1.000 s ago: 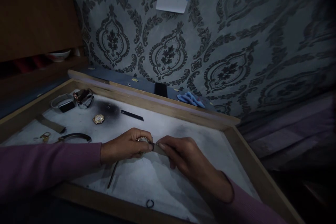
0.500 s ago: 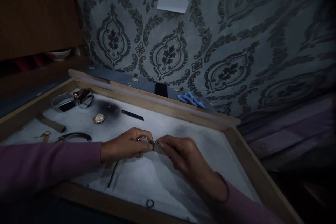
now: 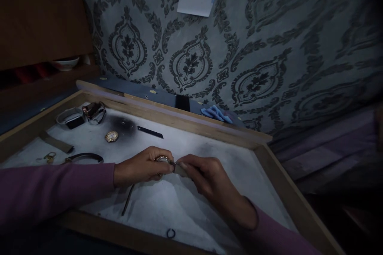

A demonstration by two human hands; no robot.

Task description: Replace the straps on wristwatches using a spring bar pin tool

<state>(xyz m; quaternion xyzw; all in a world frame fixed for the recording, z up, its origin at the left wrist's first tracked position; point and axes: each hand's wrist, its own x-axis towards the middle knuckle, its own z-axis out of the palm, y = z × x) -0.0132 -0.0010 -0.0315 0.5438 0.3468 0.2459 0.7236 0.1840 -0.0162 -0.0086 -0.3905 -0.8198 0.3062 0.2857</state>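
Note:
Above the white board, my left hand [image 3: 140,164] is closed around a round watch [image 3: 162,159] with a shiny rim; the thumb lies over its face. My right hand [image 3: 212,177] pinches a dull grey-green watch strap [image 3: 180,170] right beside the watch case. Strap and case meet at the fingertips, but I cannot tell whether they are joined. A small shiny bit shows at the right fingertips, too small to name. Below my left wrist, a thin dark strip [image 3: 128,200] slants across the board.
A wooden frame [image 3: 265,143] edges the board. On it lie a gold watch head [image 3: 111,136], a dark blade [image 3: 150,132], a smartwatch [image 3: 74,122], a loose strap [image 3: 55,142], a black curved band [image 3: 86,156] and a small black ring [image 3: 170,233]. A blue cloth [image 3: 217,113] sits behind the frame.
The whole view has shifted slightly. Both hands keep the same grip, with the watch and strap held close together as before.

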